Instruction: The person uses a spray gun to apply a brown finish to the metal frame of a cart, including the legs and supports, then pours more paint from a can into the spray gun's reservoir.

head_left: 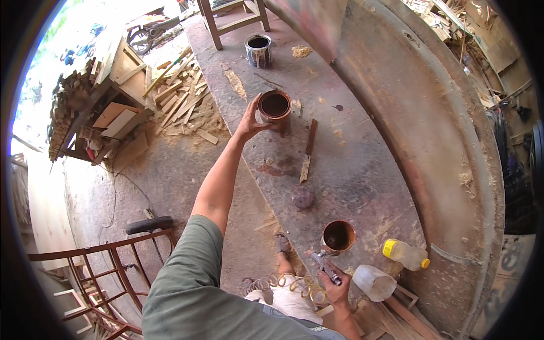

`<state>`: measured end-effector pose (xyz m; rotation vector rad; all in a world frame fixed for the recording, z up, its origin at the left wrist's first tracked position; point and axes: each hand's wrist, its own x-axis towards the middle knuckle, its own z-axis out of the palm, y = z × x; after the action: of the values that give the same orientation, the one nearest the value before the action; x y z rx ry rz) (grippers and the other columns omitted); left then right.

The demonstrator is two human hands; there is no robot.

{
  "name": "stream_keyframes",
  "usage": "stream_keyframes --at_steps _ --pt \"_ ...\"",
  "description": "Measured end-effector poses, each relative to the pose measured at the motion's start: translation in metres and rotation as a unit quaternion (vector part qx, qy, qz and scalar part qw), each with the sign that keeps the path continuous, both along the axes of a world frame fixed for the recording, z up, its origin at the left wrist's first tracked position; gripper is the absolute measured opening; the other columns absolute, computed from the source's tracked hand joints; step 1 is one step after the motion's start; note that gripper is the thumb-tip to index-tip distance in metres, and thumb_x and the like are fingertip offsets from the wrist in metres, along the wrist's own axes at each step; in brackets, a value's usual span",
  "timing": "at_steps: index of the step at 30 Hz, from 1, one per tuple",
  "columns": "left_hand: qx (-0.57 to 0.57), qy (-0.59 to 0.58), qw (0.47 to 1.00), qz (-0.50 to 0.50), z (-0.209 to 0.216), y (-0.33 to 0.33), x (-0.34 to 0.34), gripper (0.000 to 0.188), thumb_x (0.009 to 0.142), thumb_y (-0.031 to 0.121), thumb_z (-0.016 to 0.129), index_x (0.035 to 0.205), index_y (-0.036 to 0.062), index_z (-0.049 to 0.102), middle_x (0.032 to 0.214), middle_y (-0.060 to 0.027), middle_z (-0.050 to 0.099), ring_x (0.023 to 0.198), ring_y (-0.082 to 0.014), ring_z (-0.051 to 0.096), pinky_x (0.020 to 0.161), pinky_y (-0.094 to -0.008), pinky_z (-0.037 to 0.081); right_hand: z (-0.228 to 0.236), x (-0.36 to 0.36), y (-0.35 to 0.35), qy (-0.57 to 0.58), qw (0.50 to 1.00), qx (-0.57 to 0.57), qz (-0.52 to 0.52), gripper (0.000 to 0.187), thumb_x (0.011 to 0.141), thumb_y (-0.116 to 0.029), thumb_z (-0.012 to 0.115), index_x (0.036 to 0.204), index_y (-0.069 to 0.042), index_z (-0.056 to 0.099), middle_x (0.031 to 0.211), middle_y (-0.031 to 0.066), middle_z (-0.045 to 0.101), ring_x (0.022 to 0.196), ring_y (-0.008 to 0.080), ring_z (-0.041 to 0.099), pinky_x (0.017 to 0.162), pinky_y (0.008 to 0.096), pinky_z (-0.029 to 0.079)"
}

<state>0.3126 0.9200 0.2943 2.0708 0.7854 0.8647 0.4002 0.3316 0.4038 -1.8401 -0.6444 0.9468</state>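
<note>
My left hand (249,123) reaches far forward and is closed around the side of a round can (276,118) with dark brown liquid in it. The can stands on the long worn table (362,164). Close to my body, my right hand (338,288) grips a metal spray gun (324,265). A coiled yellowish air hose (309,288) hangs near its lower end. Just beyond the gun is an open round cup (339,236), brown inside; whether the two touch I cannot tell. Between the hands lie a brown-stained stick (309,150) and a dark round lid (303,196).
Another open can (258,52) stands farther off by a wooden stool (235,25). At the right are a yellow-capped plastic bottle (405,254) and a cloudy plastic container (374,283). Wood scraps (181,96) cover the floor at left; a rusty metal frame (107,266) stands lower left.
</note>
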Motion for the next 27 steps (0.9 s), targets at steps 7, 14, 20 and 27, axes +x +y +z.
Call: stream_keyframes --at_steps 7,14,20,27 --pt "-0.059 -0.07 0.995 -0.035 0.006 -0.01 0.007 0.109 0.063 0.032 0.098 0.15 0.0085 0.037 0.146 -0.0132 0.051 0.141 -0.0265 0.045 0.118 -0.0423 0.036 -0.007 0.004 0.021 0.009 1.0 0.005 -0.001 0.038 0.084 -0.008 0.08 0.117 0.007 0.071 0.106 0.0208 0.076 0.097 0.022 0.074 0.086 0.0341 0.056" --pt "-0.089 -0.132 0.987 -0.009 0.028 -0.051 0.02 0.106 0.061 0.031 0.098 0.147 0.0048 0.04 0.139 -0.0114 0.055 0.135 -0.0249 0.05 0.114 -0.0413 0.04 -0.003 0.005 0.045 -0.066 0.997 0.022 0.029 0.034 0.086 -0.009 0.078 0.116 0.005 0.072 0.105 0.0214 0.076 0.098 0.0251 0.075 0.085 0.0347 0.057" --pt "-0.017 -0.058 0.998 -0.034 0.074 -0.093 -0.001 0.102 0.062 0.029 0.097 0.145 0.0055 0.043 0.139 -0.0138 0.055 0.135 -0.0295 0.051 0.113 -0.0437 0.042 -0.007 0.006 0.061 -0.105 0.993 0.021 0.047 0.034 0.089 -0.013 0.077 0.118 0.003 0.072 0.109 0.0191 0.076 0.101 0.0205 0.073 0.085 0.0336 0.056" --pt "0.155 0.035 0.979 -0.125 0.173 -0.163 -0.039 0.104 0.056 0.017 0.092 0.146 0.0059 0.042 0.142 -0.0168 0.052 0.135 -0.039 0.049 0.114 -0.0481 0.042 -0.003 -0.001 0.083 -0.104 0.993 0.039 0.051 0.035 0.088 -0.016 0.077 0.116 0.003 0.072 0.11 0.0231 0.074 0.103 0.0335 0.074 0.086 0.0372 0.057"
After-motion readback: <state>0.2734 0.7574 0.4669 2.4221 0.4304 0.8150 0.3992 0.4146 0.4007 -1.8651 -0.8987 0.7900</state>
